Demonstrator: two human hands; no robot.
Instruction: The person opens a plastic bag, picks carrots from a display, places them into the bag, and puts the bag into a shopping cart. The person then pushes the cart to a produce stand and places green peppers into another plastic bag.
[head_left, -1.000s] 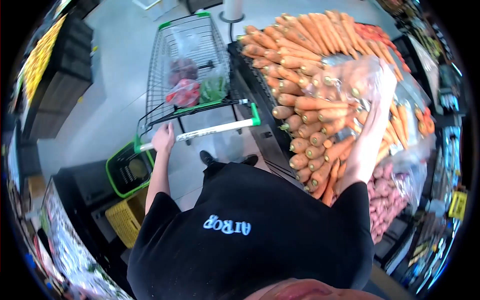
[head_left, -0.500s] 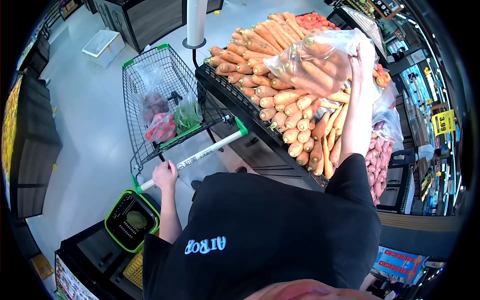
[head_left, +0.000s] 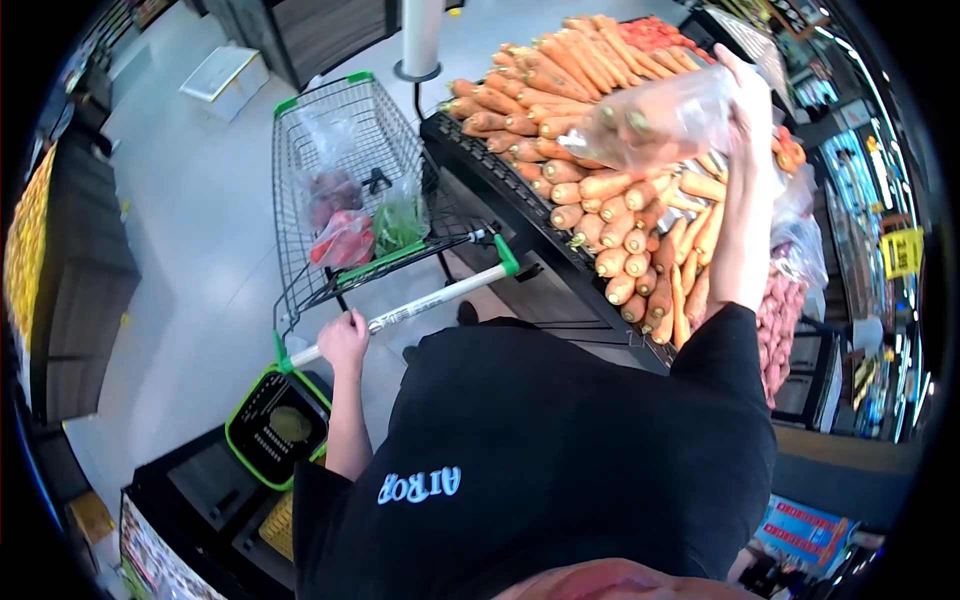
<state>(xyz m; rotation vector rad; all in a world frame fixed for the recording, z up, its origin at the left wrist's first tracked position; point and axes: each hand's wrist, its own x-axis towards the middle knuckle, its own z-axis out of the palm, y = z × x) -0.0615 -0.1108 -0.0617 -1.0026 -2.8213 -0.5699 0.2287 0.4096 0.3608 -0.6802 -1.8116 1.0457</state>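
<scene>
My left hand [head_left: 343, 338] is closed around the white handle [head_left: 440, 296] of a shopping cart. Raised over a sloped pile of carrots [head_left: 600, 195], my right hand [head_left: 745, 90] grips a clear plastic bag. Several carrots lie inside this bag of carrots [head_left: 655, 120], their stem ends towards me; my fingers are partly hidden behind the plastic. In the wire shopping cart [head_left: 290, 190] are a bag of red produce [head_left: 343, 240], a bag of green vegetables [head_left: 400, 222] and a bag of dark round produce [head_left: 332, 195].
A black and green basket [head_left: 275, 425] holding a round green item stands below the cart handle. Pinkish sweet potatoes [head_left: 778, 325] and red produce [head_left: 655, 38] border the carrots. A white pillar [head_left: 422, 35] rises behind the cart, and a white box [head_left: 225, 80] sits on the floor.
The view has shifted, moving the scene rightward. My right hand has tilted the bag of carrots, so the stem ends face me more. My left hand stays on the handle.
</scene>
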